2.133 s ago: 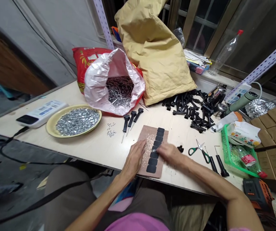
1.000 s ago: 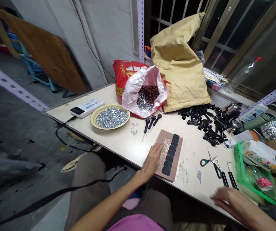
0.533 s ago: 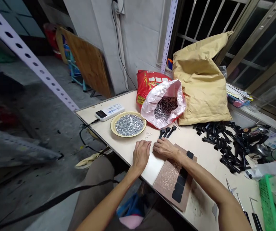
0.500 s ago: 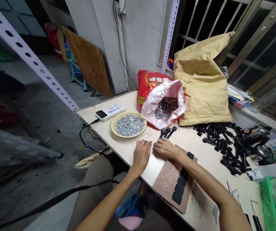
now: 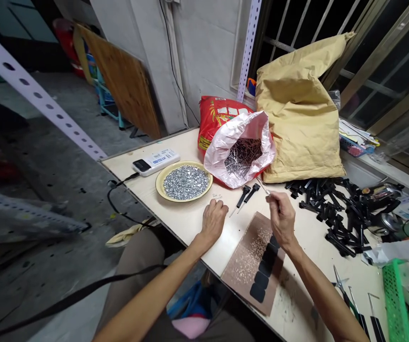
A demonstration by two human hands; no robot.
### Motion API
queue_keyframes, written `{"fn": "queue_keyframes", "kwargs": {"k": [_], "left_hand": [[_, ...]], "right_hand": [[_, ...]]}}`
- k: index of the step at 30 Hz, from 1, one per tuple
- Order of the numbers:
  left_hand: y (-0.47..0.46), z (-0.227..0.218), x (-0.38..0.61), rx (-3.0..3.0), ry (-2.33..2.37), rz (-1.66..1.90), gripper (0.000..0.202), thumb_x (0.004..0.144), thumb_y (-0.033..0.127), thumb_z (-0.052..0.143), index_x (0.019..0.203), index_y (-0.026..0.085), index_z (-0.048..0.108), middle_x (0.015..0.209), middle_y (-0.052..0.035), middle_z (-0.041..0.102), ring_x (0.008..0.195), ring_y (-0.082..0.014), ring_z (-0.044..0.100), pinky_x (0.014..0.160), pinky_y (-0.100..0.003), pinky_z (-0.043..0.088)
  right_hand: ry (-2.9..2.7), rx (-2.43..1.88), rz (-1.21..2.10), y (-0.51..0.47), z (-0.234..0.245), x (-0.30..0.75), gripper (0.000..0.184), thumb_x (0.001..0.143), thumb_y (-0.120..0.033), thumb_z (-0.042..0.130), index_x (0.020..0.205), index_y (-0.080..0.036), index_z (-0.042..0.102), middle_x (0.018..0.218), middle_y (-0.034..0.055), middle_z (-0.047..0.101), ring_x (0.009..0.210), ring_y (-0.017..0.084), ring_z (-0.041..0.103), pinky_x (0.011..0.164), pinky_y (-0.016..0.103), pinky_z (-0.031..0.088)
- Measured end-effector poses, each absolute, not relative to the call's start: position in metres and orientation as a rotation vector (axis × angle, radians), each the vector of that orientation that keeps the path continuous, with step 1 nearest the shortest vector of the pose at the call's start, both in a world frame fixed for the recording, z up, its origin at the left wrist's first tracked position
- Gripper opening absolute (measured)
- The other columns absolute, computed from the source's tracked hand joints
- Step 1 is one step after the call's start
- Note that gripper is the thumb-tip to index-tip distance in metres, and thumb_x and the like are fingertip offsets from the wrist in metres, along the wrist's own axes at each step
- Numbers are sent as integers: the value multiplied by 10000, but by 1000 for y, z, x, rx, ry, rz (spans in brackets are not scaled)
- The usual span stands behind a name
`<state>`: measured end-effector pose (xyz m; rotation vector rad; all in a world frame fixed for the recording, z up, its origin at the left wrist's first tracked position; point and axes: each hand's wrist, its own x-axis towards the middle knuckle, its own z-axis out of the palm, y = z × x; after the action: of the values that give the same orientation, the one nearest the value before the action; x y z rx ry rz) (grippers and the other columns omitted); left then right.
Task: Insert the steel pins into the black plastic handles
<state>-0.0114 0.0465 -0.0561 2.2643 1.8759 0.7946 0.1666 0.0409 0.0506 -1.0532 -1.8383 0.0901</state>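
Note:
My right hand point(image 5: 281, 217) is raised over the table, fingers closed on a black-handled pin tool whose thin metal tip point(image 5: 263, 186) sticks up past the thumb. My left hand point(image 5: 213, 220) rests on the table with its fingers curled by a few small metal bits point(image 5: 218, 195); what it pinches, if anything, is hidden. Two more black-handled pin tools point(image 5: 246, 195) lie between the hands. A brown board point(image 5: 247, 261) with a row of black pads point(image 5: 266, 266) lies under my right wrist.
A yellow plate of silver bits point(image 5: 184, 181), a white-lined bag of metal pins point(image 5: 242, 147), a red bag point(image 5: 216, 118) and a tan paper sack point(image 5: 299, 111) stand behind. Black plastic parts point(image 5: 336, 211) are heaped at right, near a green basket point(image 5: 392, 294). A white device point(image 5: 155, 161) lies at far left.
My right hand left the board, reached right, came back to the pin tools and now holds one lifted; three lay there before, two lie there now. The view swung left.

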Motion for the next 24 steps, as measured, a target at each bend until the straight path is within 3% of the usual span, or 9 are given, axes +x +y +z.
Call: {"fn": "queue_keyframes", "kwargs": {"k": [3,7,10,12,20,24], "left_hand": [[45,-49,-11,2087,1795,954,262,823,92,461,668,184,652,752,-107,624,813,-266,534,677,-379,430],[35,-36,-12,1373,1444,1202,129,751,284,639,709,169,677,719,-53,649,710,-197,562,674,-331,446],[23,-23,-9,796,1098,1139,317,583,411,780,707,136,683,643,-15,637,558,-108,520,590,-264,434],[15,-13,-6,593,953,1087,389,476,402,843,691,123,679,612,1,625,527,-74,503,573,-235,432],[-3,5,1,610,877,1062,366,490,364,849,708,114,692,621,-21,657,536,-81,533,592,-248,468],[-9,8,2,694,908,1078,360,489,382,837,689,120,694,620,-29,662,552,-98,547,601,-262,469]], "right_hand": [[-1926,-1144,225,27,36,167,203,917,-206,465,1023,-219,637,838,46,576,771,167,592,680,296,514],[-1950,-1151,324,8,18,161,209,917,-200,468,1005,-210,657,808,40,592,734,156,602,669,274,520],[-1991,-1143,284,-4,16,158,228,932,-212,447,990,-199,667,769,36,578,685,147,591,622,256,510],[-2044,-1170,227,-10,19,157,247,940,-218,433,1001,-202,671,745,32,559,649,140,572,585,247,494],[-2152,-1246,54,-28,31,165,249,950,-233,433,1007,-221,675,761,33,560,678,130,567,600,224,470],[-2178,-1247,-192,-35,33,164,251,958,-236,426,951,-212,676,744,33,573,671,124,558,569,216,422]]}}
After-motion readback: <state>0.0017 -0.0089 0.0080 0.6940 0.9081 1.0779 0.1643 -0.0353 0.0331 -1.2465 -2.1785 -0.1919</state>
